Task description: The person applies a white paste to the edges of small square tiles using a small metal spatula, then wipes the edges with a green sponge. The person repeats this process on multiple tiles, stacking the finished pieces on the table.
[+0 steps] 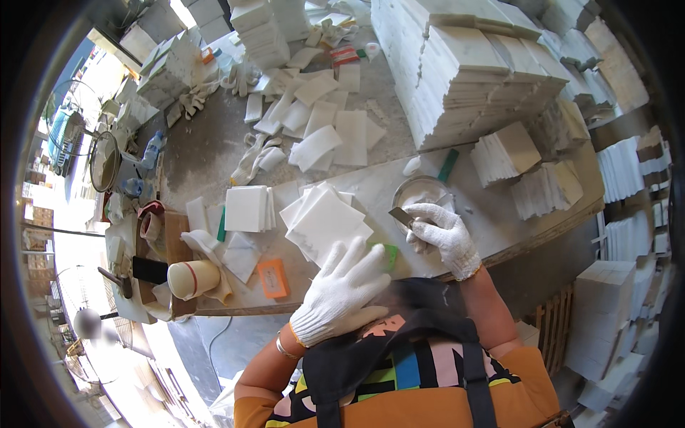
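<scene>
My left hand [344,291], in a white knitted glove, is spread just in front of a fanned stack of white square tiles [327,222]. Its fingertips overlap the nearest tile in the picture; whether they touch it I cannot tell. My right hand [448,239], gloved likewise, grips a small scraper [402,217] whose flat metal blade points left. The scraper is over a round metal bowl [422,181] with pale material inside, partly hidden by the hand. A bright green block [389,255] shows beside my left fingertips. Further left stands a neater stack of white tiles [245,209].
An orange box [272,278] lies by the table's near edge. Left of it are a cream cylinder [194,279] and a cardboard box [178,239]. Tall stacks of white slabs [474,82] rise at the back right. Loose white pieces [314,148] lie scattered beyond the table.
</scene>
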### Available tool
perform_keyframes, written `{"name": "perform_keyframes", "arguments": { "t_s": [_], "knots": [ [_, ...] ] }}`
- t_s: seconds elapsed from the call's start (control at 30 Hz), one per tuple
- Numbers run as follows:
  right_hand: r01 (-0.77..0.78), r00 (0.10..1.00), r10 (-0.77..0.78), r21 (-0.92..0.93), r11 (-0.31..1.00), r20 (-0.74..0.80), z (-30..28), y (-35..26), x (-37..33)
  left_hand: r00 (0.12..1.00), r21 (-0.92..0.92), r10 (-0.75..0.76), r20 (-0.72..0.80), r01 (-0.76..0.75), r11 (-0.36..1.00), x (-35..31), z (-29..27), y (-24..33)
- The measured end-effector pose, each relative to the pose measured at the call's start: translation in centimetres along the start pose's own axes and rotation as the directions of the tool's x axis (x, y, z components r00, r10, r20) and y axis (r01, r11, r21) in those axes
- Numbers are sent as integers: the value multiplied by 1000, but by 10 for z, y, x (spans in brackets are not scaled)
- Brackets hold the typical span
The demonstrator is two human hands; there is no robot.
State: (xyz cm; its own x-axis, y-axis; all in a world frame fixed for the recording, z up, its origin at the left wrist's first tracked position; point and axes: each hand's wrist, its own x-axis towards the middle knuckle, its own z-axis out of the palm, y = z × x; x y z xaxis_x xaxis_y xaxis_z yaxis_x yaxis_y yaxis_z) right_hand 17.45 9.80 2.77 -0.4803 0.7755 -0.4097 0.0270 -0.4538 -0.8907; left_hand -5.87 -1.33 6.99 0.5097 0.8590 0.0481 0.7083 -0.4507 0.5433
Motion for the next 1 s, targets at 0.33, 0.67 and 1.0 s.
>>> {"name": "perform_keyframes", "arguments": {
  "t_s": [0.33,0.67,1.0],
  "knots": [
    [-104,981,4,503,858,195,38,61,40,814,155,-360,-456,472,868,8,10,-37],
    [-149,975,26,559,815,222,43,52,31,871,-52,-218,-441,217,975,7,10,-44],
    [-106,980,-2,525,844,201,46,64,19,930,10,-224,-291,237,971,7,11,-39]
  ]
}}
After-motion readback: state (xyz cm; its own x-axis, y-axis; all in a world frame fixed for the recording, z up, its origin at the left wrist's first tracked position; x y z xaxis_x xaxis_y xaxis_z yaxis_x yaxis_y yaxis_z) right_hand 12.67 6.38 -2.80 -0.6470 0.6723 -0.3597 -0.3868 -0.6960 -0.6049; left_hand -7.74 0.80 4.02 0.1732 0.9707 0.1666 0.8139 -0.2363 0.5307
